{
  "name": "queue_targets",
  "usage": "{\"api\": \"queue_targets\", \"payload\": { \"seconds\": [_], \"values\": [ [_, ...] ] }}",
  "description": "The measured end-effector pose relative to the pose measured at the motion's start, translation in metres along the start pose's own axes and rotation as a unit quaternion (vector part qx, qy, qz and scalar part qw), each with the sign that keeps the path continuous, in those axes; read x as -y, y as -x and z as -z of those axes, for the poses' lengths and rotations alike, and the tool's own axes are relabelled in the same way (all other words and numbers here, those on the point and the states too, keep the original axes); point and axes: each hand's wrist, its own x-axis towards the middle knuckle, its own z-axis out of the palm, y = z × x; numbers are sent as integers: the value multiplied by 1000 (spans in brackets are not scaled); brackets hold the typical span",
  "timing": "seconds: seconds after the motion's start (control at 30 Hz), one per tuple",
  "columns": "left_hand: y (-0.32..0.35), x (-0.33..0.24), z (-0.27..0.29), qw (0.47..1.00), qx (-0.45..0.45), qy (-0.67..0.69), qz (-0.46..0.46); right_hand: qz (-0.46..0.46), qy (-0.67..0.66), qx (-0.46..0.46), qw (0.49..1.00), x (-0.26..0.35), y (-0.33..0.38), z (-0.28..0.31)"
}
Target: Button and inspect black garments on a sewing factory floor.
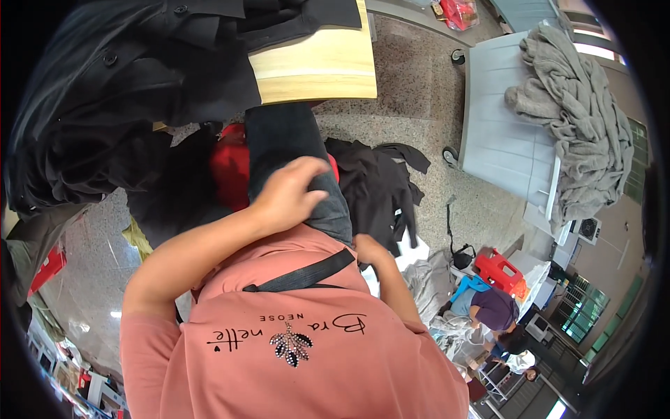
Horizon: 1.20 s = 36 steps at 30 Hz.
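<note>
Right hand (369, 249) mostly hidden, state cannot be told. Left hand (292, 193) blurred, digits apart. Black garment (160, 77), 10 o'clock, cut off, rumpled.

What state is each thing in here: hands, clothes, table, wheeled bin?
Left hand: before the waist, fingers loosely bent, seemingly empty
Right hand: beside the waist, partly hidden, grip unclear
Yellow table: partly covered
Dark coat: unfolded, rumpled
Black clothes: crumpled
Wheeled bin: heaped with cloth
Grey cloth: bunched, overhanging
</note>
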Motion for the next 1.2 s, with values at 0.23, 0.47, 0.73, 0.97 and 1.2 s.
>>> {"api": "queue_targets", "payload": {
  "seconds": [0.23,0.47,0.73,0.97,1.2],
  "values": [
    [176,65,130,815,-381,-389,201,157,205,-207,944,50,-15,64],
    [243,162,98,608,-493,501,369,485,171,-185,838,224,-20,59],
    [244,113,90,753,-472,405,217,524,294,-204,773,286,-132,-9],
    [211,-6,67,942,-202,-23,268,530,-39,1,847,302,-120,-7],
    [178,-10,78,984,-38,93,145,546,-385,-14,743,207,44,79]
  ]
}}
